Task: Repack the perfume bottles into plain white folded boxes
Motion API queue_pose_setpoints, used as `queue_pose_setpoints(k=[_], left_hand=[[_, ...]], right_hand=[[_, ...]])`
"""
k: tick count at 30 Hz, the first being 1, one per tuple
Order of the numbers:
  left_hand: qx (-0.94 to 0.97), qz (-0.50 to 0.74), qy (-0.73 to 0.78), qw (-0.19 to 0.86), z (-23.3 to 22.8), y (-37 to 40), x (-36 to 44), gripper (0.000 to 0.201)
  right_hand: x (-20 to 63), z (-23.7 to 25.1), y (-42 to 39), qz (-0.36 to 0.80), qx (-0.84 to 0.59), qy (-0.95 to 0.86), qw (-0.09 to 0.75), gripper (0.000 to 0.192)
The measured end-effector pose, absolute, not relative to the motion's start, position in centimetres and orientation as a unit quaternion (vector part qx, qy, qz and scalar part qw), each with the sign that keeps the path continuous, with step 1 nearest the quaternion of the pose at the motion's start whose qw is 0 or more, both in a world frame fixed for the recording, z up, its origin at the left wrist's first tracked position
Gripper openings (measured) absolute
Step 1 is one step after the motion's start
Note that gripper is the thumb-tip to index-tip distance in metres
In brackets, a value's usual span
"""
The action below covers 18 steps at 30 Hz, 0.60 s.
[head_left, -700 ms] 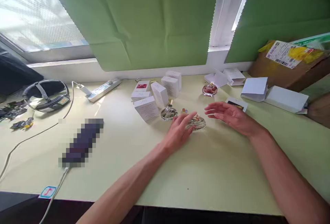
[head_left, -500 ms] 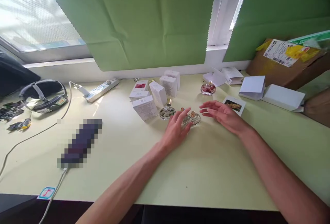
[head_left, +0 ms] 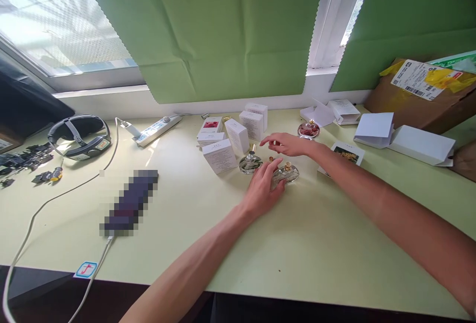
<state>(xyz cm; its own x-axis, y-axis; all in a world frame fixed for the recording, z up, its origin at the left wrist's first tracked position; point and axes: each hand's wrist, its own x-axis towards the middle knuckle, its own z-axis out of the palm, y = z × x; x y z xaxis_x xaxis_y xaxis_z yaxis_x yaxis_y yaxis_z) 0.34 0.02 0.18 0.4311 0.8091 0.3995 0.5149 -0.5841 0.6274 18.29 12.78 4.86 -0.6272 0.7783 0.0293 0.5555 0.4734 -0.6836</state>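
Observation:
My left hand (head_left: 263, 190) is around the left end of a clear glass perfume bottle (head_left: 291, 175) with a gold neck, thumb in front and fingers behind. A small copper-coloured piece (head_left: 271, 158) shows just beyond its fingers; what it belongs to is hidden. My right hand (head_left: 286, 143) hovers past the bottles, palm down, fingers loosely stretched to the left and nothing seen in them. To the left stands a second clear perfume bottle (head_left: 250, 163) with a gold cap (head_left: 252, 148). A pink-red perfume bottle (head_left: 308, 129) stands behind my right wrist.
White cartons (head_left: 220, 156) cluster left of the bottles. A flat picture box (head_left: 345, 154) lies partly under my right forearm. Opened white boxes (head_left: 420, 143) and a brown carton (head_left: 386, 100) are at right. A power strip (head_left: 158, 130), headset (head_left: 80, 137) and blurred dark phone-like object (head_left: 132, 201) occupy the left.
My right hand has swung left from beside the picture box to above the area behind the bottles. My left hand stays at the clear bottle. The whole view has shifted slightly.

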Motion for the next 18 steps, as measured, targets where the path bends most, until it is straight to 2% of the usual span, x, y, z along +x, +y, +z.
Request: queue_pose_setpoints(k=[4, 8, 10, 12, 16, 18], left_hand=[[0.814, 0.356, 0.405, 0.217, 0.0, 0.0, 0.5, 0.055], [0.812, 0.358, 0.406, 0.219, -0.1, 0.0, 0.5, 0.055], [0.811, 0.356, 0.407, 0.223, -0.2, 0.0, 0.5, 0.055], [0.81, 0.353, 0.407, 0.229, -0.2, 0.0, 0.5, 0.056], [0.811, 0.351, 0.402, 0.238, -0.2, 0.1, 0.4, 0.056], [0.811, 0.35, 0.404, 0.239, -0.1, 0.1, 0.4, 0.056]], right_hand=[[15.7, 3.9, 15.2, 0.316, -0.364, -0.869, 0.113, 0.036], [15.1, 3.4, 15.8, 0.305, -0.368, -0.87, 0.122, 0.027], [15.8, 3.7, 15.3, 0.308, -0.377, -0.862, 0.142, 0.02], [17.2, 4.1, 14.3, 0.316, -0.391, -0.847, 0.171, 0.021], [20.9, 4.3, 10.0, 0.313, -0.458, -0.785, 0.275, 0.045], [22.4, 3.7, 7.2, 0.308, -0.483, -0.751, 0.328, 0.052]])
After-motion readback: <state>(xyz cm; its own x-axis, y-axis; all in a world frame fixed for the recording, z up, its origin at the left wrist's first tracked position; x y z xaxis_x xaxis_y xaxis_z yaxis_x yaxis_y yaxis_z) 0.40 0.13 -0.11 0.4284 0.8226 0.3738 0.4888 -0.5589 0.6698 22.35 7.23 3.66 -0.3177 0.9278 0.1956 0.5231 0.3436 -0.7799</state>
